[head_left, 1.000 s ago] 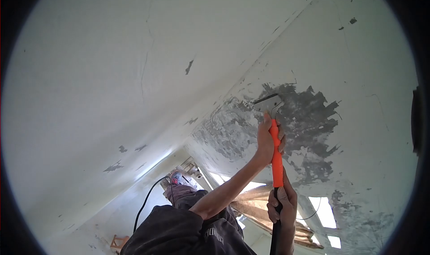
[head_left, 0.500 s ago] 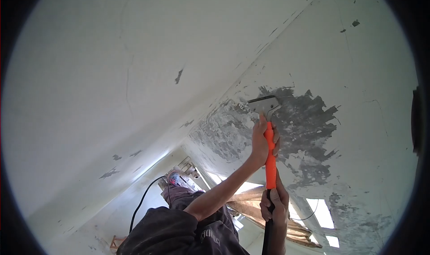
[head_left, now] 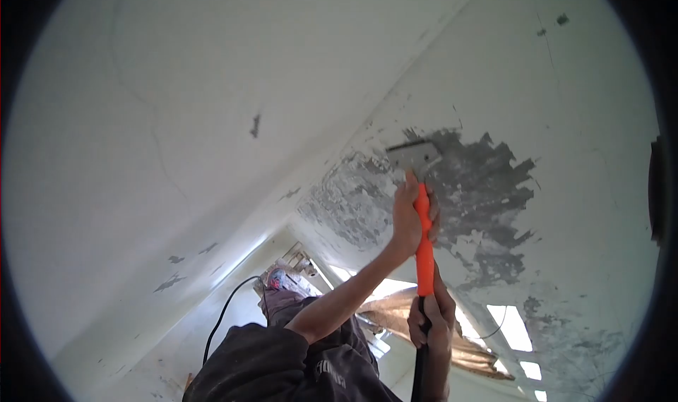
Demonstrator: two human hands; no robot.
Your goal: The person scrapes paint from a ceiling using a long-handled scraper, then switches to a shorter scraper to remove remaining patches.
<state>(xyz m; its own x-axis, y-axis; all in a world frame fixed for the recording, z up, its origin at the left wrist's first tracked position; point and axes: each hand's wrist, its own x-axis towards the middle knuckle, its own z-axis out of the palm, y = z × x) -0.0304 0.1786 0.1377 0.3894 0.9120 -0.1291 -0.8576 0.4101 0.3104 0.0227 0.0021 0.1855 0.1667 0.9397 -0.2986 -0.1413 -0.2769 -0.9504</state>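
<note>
A long-handled scraper (head_left: 425, 268) has a wide metal head, an orange grip and a black lower shaft. Its blade lies at the upper part of a rough grey patch (head_left: 487, 183) where the pale coating is gone from the wall. My left hand (head_left: 408, 218) is wrapped round the upper orange grip, just under the head. Lower down, the fingers of my right hand (head_left: 436, 321) close round the black shaft, near the bottom of the orange grip. The head looks slightly blurred.
The pale wall (head_left: 593, 211) meets another pale surface (head_left: 212, 70) along a slanting corner line. A black cable (head_left: 220, 316) hangs at lower left. Brown crumpled sheeting (head_left: 466, 352) and bright openings (head_left: 510, 328) show low on the right. A dark object (head_left: 656, 190) stands at the right edge.
The scraper head has shifted slightly up and left in view, with both hands still on the tool. The camera view has also moved a little.
</note>
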